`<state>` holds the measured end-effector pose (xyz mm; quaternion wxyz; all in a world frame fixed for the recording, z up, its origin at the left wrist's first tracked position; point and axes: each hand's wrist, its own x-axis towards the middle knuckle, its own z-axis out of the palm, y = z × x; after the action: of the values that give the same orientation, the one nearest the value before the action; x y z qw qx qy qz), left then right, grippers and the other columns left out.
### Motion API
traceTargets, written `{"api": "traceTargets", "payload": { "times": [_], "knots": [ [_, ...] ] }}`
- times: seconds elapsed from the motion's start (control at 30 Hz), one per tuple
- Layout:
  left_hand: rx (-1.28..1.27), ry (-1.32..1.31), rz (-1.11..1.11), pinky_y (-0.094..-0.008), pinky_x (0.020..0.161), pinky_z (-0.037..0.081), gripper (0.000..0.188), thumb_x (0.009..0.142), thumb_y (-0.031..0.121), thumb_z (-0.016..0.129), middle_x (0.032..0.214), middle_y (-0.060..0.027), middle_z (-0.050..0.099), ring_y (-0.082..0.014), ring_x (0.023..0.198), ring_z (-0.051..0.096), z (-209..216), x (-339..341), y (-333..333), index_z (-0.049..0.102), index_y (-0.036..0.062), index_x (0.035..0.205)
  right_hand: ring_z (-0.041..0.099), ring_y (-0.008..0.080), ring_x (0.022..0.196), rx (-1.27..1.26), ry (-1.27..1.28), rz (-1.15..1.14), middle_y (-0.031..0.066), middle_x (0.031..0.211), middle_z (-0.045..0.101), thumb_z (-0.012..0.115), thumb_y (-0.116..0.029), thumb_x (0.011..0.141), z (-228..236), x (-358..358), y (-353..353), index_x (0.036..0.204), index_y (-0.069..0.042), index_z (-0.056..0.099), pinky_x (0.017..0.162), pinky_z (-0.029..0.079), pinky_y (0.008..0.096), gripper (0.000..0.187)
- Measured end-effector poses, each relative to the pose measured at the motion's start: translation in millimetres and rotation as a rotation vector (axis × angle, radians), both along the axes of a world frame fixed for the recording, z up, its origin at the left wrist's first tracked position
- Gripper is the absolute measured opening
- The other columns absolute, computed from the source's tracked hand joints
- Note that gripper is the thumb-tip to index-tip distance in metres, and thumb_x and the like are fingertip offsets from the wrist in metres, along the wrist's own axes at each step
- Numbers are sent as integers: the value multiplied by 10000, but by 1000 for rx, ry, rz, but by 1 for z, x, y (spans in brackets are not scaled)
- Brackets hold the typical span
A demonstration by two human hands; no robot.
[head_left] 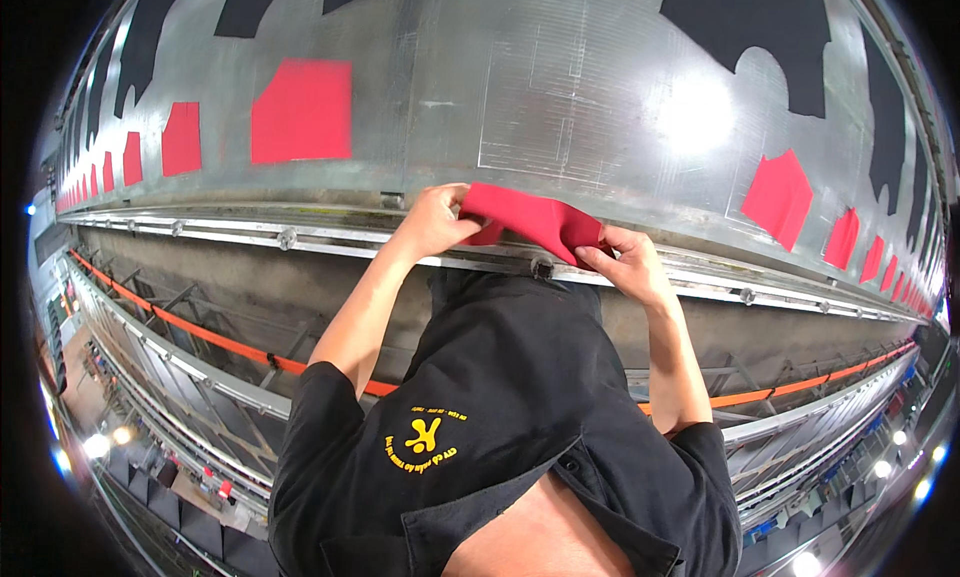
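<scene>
Between my two hands a red fabric piece (535,217) is held up over the near edge of the long metal table (430,127). My left hand (437,220) pinches its left end between thumb and fingers. At the lower right corner, my right hand (627,262) grips it the same way. The cloth sags and folds a little, and part of it hangs behind the left fingers. Beyond it, a rectangle of pale lines marks a bare stretch of tabletop. A flat red fabric piece (302,113) lies to the left, and a slightly rumpled red piece (779,199) lies to the right.
Black fabric pieces (755,37) lie farther back on the table. More red pieces (182,140) run in a row along both sides. A metal rail (330,243) edges the table in front of me. An orange strip (200,329) runs along the structure behind me.
</scene>
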<state>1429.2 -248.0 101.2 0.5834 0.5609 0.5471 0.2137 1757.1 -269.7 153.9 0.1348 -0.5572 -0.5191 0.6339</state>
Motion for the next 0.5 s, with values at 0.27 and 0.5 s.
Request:
{"api": "traceTargets", "payload": {
  "times": [0.27,0.5],
  "knots": [
    [215,155,-224,-413,1080,482,489,959,375,732,1311,-151,685,-303,1252,635,-12,40,-9,681,55,1324,640,68,958,0,147,-693,21,1092,727,669,-95,1023,-17,63,-26,1204,-15,686,866,515,246,199],
    [804,529,-596,-492,1306,150,850,1019,656,433,1691,-133,300,-290,1582,232,-103,68,28,307,74,1626,652,112,1085,268,118,-994,48,1221,714,643,-106,1046,-13,118,-33,1300,1,661,972,503,281,276]
  ]
}}
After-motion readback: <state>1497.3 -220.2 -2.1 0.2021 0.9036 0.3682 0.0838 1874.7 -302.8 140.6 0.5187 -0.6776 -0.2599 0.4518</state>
